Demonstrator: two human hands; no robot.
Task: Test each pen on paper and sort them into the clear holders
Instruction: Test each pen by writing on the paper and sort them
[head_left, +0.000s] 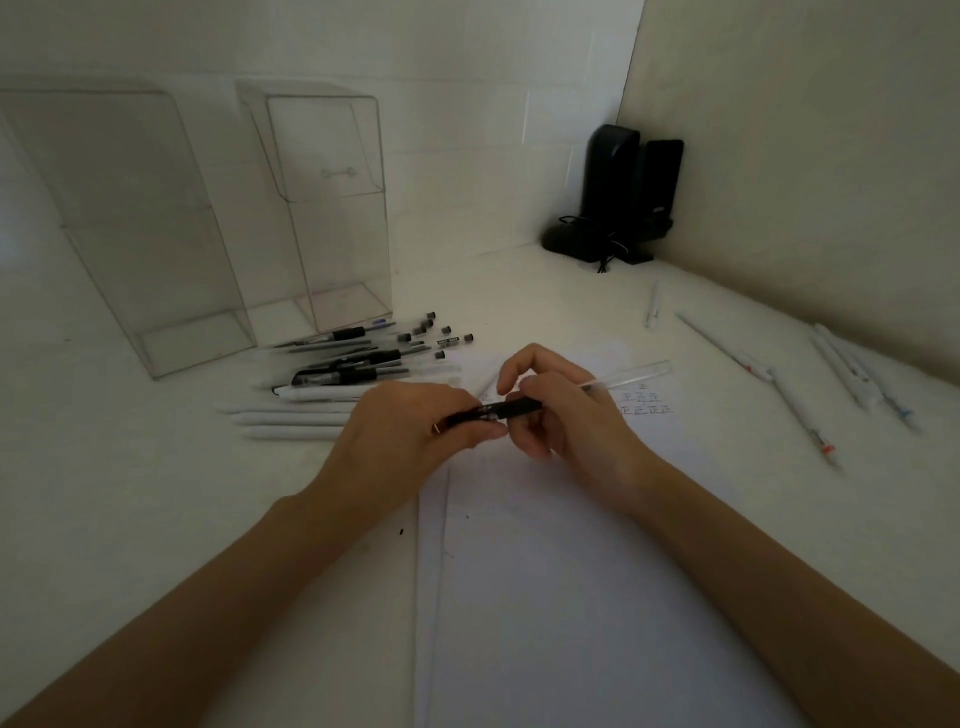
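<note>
A white table sits in a dim corner of pale walls, with a black stand-like device and its cables pushed right into the angle. At the back left stand two tall clear plastic holders, side by side; just in front of them lies a loose heap of black-capped pens, and nearer still a few plain white pens in a row. More white pens are scattered well off to the right. A white sheet of paper lies in the middle, bearing small handwritten marks near its far edge. Over that sheet both hands hold one slim black pen level and clear of the paper. The left hand has its fingers curled round one end, and the right hand pinches the other with thumb and fingers. A clear pen barrel pokes out behind the right hand - whether it is held I cannot tell.
</note>
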